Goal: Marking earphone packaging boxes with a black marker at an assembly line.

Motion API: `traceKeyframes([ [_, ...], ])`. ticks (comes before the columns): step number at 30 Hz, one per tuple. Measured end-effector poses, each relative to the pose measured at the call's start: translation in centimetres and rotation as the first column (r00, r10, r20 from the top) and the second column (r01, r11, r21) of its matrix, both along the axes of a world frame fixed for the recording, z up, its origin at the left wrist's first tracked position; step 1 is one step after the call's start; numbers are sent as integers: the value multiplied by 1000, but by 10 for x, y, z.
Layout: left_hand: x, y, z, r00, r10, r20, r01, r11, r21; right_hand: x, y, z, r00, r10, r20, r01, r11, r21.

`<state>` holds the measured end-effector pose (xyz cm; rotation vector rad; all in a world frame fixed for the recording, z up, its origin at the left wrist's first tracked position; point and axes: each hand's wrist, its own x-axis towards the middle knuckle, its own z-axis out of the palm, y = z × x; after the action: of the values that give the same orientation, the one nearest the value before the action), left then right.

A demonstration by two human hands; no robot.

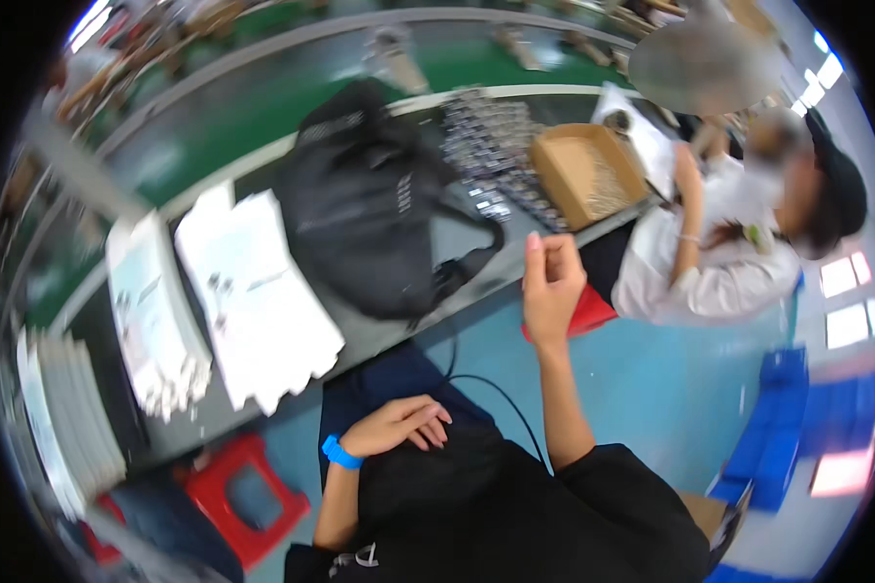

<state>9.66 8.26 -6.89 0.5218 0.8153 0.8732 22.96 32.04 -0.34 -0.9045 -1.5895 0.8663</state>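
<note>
My left hand [399,426], with a blue wristband [341,452] above it, rests low over my dark lap. Its fingers are loosely stretched and no object shows in them. My right hand [552,282] is raised in front of the table edge, its fingers curled in and the thumb pointing up; I see nothing in it. Nearest to it on the table are a black bag [369,209] with a strap, an open cardboard box [574,160] holding many small pieces, and rows of small dark metallic parts [491,136]. Neither hand touches these.
Stacks of white printed sheets [253,291] lie at the table's left. A red stool [248,496] stands below them. To the right sits a co-worker in a white top [710,262]. Blue bins [773,428] stand far right. A black cable [501,389] hangs beside my legs.
</note>
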Motion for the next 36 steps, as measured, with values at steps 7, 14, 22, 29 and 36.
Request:
traceKeyframes([
  [7,-33,-102,108,554,736,-390,-509,670,541,-105,-82,95,617,686,387,-786,567,248],
  [14,-75,-84,89,-419,754,-505,-523,254,813,-189,-116,61,711,318,628,-703,347,620],
  [22,-70,-63,69,-463,679,-570,-484,345,804,-294,-140,38,364,387,847,-919,298,258],
  [29,-73,-51,58,-547,601,-583,-453,374,810,-315,-163,11,564,258,785,-811,352,467],
  [36,-74,-48,54,-594,561,-576,-449,362,817,-319,-177,11,527,104,844,-809,367,460],
])
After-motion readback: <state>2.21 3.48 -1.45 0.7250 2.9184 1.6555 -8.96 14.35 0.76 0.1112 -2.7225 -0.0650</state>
